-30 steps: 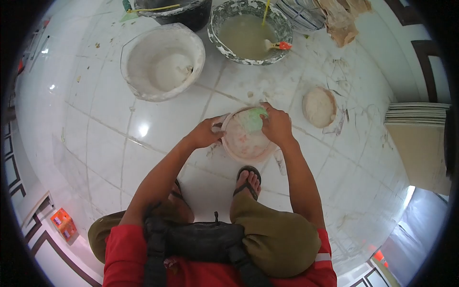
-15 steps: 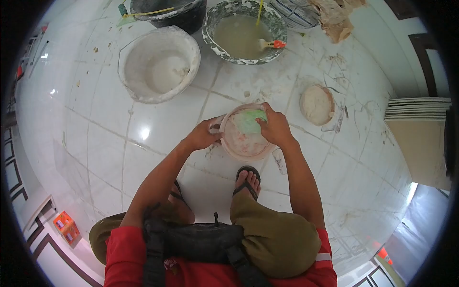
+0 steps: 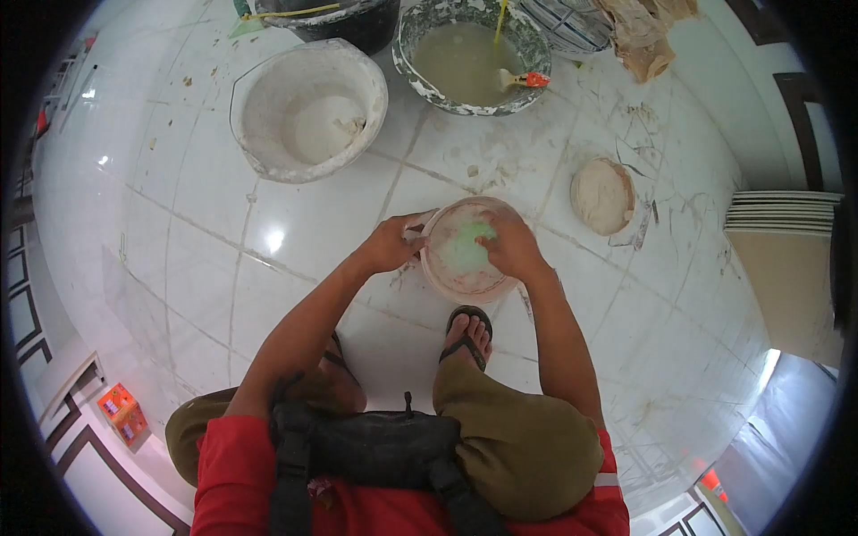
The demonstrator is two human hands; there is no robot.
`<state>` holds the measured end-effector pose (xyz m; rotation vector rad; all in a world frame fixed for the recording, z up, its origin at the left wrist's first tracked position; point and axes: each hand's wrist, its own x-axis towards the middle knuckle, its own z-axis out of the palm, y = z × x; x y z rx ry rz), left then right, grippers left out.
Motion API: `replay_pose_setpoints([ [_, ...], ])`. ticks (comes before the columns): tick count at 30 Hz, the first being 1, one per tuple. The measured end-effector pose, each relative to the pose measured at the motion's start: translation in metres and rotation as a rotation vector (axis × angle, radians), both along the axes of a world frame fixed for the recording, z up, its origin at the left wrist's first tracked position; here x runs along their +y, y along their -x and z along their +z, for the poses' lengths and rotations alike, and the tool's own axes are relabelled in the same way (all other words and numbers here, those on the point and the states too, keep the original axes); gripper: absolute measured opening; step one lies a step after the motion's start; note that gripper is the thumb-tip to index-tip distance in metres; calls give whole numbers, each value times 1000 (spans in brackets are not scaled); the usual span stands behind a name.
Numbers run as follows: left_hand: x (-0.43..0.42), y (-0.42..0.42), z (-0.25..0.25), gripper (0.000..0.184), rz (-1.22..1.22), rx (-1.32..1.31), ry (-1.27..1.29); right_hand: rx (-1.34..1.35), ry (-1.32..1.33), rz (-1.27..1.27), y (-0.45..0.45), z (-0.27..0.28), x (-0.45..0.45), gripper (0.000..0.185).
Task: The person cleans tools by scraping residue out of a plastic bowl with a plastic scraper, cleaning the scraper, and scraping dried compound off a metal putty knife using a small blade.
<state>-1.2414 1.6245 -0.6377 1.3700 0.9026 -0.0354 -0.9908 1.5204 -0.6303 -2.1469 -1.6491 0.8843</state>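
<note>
A pinkish round tub (image 3: 450,288) with pale smears inside is tilted up above the tiled floor in front of my feet. My left hand (image 3: 391,245) is closed on a grip at the tub's left side. Inside the tub, my right hand (image 3: 512,243) has its fingers bent over a soft green scrubbing pad (image 3: 467,250), pressed against the inner surface. Motion smears the pad, so its exact kind is hard to make out.
A white-crusted bucket (image 3: 268,147) stands ahead to the left. Beside it, a dark basin (image 3: 420,87) holds cloudy water and a brush (image 3: 523,79). A small bowl of pale powder or paste (image 3: 601,198) sits at right, near stacked panels (image 3: 782,214).
My right hand has moved the green pad down and slightly left, from the tub's upper edge toward its middle. My left hand still grips the side. The whole view has shifted slightly.
</note>
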Motion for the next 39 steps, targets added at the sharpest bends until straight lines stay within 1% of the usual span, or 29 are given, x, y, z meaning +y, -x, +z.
replay_pose_setpoints([
  [2, -1, 0, -9, 47, 20, -4, -32, 64, 204, 269, 0, 10, 6, 45],
  [3, 0, -1, -10, 45, -23, -5, -109, 63, 208, 271, 5, 14, 8, 45],
  [4, 1, -2, -11, 43, -67, -5, -188, 16, 250, 377, 11, 17, 11, 46],
  [5, -2, -1, -12, 43, -66, -5, -182, -29, 295, 483, 16, 19, 11, 48],
  [6, -2, -3, -7, 42, -46, 45, -189, -30, 296, 486, 16, 18, 10, 48],
  [8, -1, -3, 0, 41, -25, 95, -198, -76, 333, 590, 15, 17, 7, 48],
  [9, -1, -3, 0, 41, -35, 85, -265, -79, 332, 586, 12, 22, 5, 48],
  [10, -2, -6, 0, 42, -45, 68, -327, -56, 299, 520, 6, 30, 1, 43],
  [11, -1, -7, -1, 42, -41, 55, -324, -37, 268, 461, -2, 37, -1, 39],
  [12, 0, -6, -3, 45, -61, 68, -352, -47, 279, 466, -11, 42, -4, 39],
  [14, 3, 0, -7, 49, -69, 76, -371, 23, 281, 135, -28, 49, -9, 39],
  [16, 12, 4, 4, 57, -115, 117, -111, -12, 280, 81, -28, 55, -7, 40],
  [17, 16, 7, 7, 62, -122, 70, 108, -31, 265, 73, -27, 50, -7, 42],
  [19, 15, 13, -2, 61, -126, 45, 150, -46, 250, 57, -19, 39, -5, 44],
  [21, 13, 17, -12, 59, -126, 26, 193, -25, 203, 194, -6, 27, -2, 43],
  [22, 12, 17, -15, 58, -130, 41, 181, -24, 204, 191, 2, 20, -3, 43],
  [24, 11, 16, -14, 56, -136, 54, 170, -49, 191, 455, 15, 10, -6, 40],
  [27, 6, 13, -5, 52, -108, 64, 141, -30, 209, 518, -3, 13, -8, 39],
  [28, 4, 11, -4, 50, -111, 83, 77, -32, 210, 521, -6, 24, -6, 39],
  [29, 4, 8, -4, 49, -107, 101, 9, -86, 280, 487, -12, 35, -1, 38],
  [30, 4, 7, -7, 49, -95, 102, 13, -136, 354, 456, -15, 45, 2, 38],
  [31, 5, 6, -10, 48, -105, 83, -169, -134, 358, 468, -19, 49, 1, 38],
  [32, 6, 4, -13, 48, -118, 63, -354, -112, 299, 341, -25, 52, 1, 38],
  [33, 8, 1, -7, 48, -112, 65, -354, -90, 235, 212, -28, 57, 4, 37],
  [34, 11, -1, -1, 47, -50, 37, -333, -89, 234, 215, -28, 60, 7, 37],
  [35, 14, -2, 6, 46, 9, 9, -312, -65, 247, 145, -28, 62, 9, 38],
  [36, 15, -1, 7, 46, 6, 13, -314, -38, 260, 72, -27, 64, 10, 39],
  [38, 17, 3, 10, 47, -102, 84, -315, -24, 248, 49, -18, 59, 10, 39],
  [39, 16, 5, 7, 47, -107, 90, -316, -16, 238, 31, -12, 55, 10, 40],
])
